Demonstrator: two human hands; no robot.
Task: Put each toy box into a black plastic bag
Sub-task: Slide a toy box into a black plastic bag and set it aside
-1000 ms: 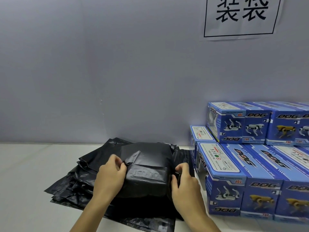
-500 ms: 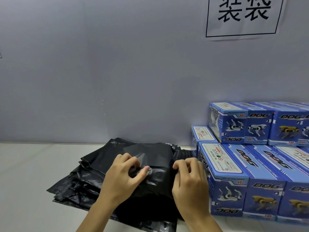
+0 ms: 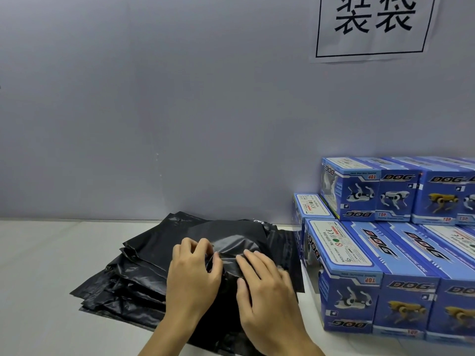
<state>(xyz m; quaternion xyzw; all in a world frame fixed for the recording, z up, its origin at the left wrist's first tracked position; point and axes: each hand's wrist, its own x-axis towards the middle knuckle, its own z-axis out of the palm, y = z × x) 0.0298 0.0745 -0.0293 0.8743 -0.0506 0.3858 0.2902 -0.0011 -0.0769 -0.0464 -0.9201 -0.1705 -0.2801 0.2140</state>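
Observation:
A toy box wrapped in a black plastic bag sits on a pile of flat black bags in the middle of the white table. My left hand pinches a fold of the bag's film on top of the wrapped box. My right hand lies on the bag beside it, fingers stretched and pressing the film down. The box inside is fully hidden by the plastic. Blue toy boxes marked DOG are stacked to the right.
The stack of blue boxes fills the right side in two tiers, close to my right hand. A grey wall stands right behind the table, with a paper sign on it. White table surface shows to the left.
Both hands have moved from the sides of the wrapped box up onto its top. They have drawn closer together, folding the bag's loose film over.

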